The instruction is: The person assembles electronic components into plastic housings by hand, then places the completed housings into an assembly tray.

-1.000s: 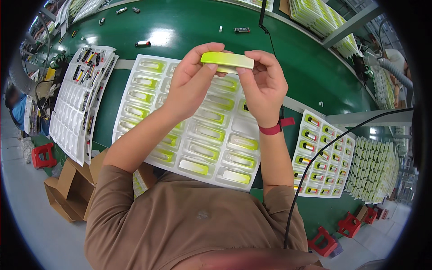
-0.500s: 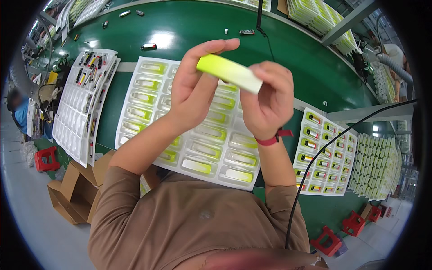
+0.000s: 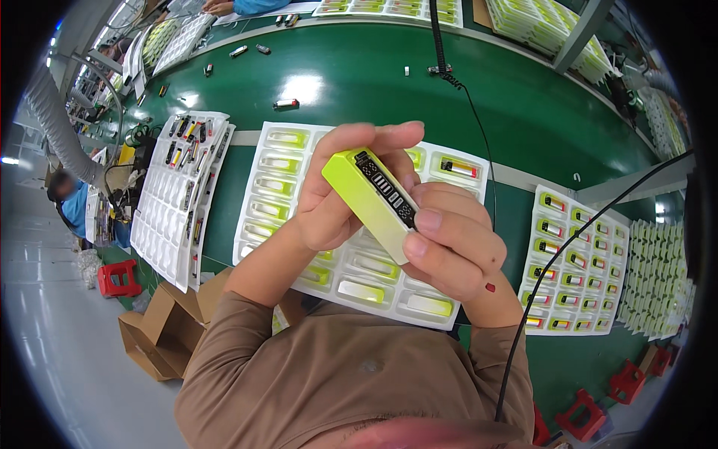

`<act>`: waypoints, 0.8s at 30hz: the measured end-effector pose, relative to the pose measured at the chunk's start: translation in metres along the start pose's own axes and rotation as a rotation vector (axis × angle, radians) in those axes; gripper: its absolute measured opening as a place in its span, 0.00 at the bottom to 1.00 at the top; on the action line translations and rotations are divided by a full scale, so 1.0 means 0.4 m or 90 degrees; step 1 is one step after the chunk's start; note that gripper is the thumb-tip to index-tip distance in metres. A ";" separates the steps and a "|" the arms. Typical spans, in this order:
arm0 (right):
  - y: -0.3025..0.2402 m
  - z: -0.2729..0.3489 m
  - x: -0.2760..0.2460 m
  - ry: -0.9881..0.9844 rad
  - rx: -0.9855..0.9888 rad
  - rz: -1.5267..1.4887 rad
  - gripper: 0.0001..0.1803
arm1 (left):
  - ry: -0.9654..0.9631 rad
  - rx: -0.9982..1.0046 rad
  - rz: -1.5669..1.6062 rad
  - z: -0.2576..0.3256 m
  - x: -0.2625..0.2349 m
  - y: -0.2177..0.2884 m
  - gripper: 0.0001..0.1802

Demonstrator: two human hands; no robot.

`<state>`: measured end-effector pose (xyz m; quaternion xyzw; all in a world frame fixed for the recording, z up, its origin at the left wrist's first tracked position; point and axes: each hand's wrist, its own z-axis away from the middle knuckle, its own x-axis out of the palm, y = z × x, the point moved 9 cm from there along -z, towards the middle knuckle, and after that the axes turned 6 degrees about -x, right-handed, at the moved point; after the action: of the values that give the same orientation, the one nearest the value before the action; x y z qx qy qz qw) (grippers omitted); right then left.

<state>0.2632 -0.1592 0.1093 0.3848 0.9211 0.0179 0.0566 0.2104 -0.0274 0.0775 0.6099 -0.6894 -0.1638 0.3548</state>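
A yellow-green case point(image 3: 360, 206), fading to white at one end, is held tilted above a white moulded tray point(image 3: 242, 243). A black strip with pale, slot-like markings shows along its upper face. My left hand point(image 3: 323, 217) is closed around the green end. With thumb and fingers, my right hand point(image 3: 462, 243) pinches the whitish lower end. Beneath, the tray holds rows of similar green-white shells, partly hidden by my hands. One compartment at its far right has a shell with a red, yellow and white cylinder point(image 3: 458, 168) in it.
To the right lies another tray point(image 3: 572, 280) of shells with cylinders. At left are stacked trays point(image 3: 158, 224) with small parts. Loose parts point(image 3: 286, 104) dot the green bench. A black cable point(image 3: 568, 228) crosses the right side. A co-worker's sleeve point(image 3: 256, 6) shows at the far edge.
The case has turned, bringing its black strip into sight, and sits lower in view with both hands. The view has shifted, and a co-worker's blue sleeve now appears at the far edge.
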 end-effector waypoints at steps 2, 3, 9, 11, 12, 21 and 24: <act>0.009 0.005 -0.004 -0.002 0.033 -0.014 0.27 | -0.012 0.026 0.113 -0.002 0.003 -0.009 0.27; 0.018 0.007 -0.006 -0.004 0.065 -0.032 0.26 | -0.014 0.026 0.116 -0.001 0.010 -0.008 0.27; 0.230 0.103 -0.025 0.135 0.506 -0.154 0.18 | 0.252 -0.345 -0.310 -0.013 -0.123 -0.029 0.25; 0.267 0.142 -0.013 0.150 0.672 -0.262 0.16 | 0.233 -0.372 -0.282 -0.020 -0.112 -0.026 0.28; 0.278 0.156 -0.001 0.087 0.733 -0.243 0.15 | 0.202 -0.402 -0.267 -0.018 -0.094 -0.040 0.30; 0.285 0.167 0.029 0.080 0.728 -0.280 0.11 | 0.184 -0.388 -0.235 -0.004 -0.111 -0.041 0.29; 0.285 0.178 0.030 0.075 0.677 -0.251 0.09 | 0.186 -0.385 -0.245 0.004 -0.115 -0.048 0.29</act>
<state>0.3438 -0.0711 0.0463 0.1792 0.8594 -0.4377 -0.1942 0.2235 0.0123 0.0506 0.6128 -0.4248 -0.3350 0.5760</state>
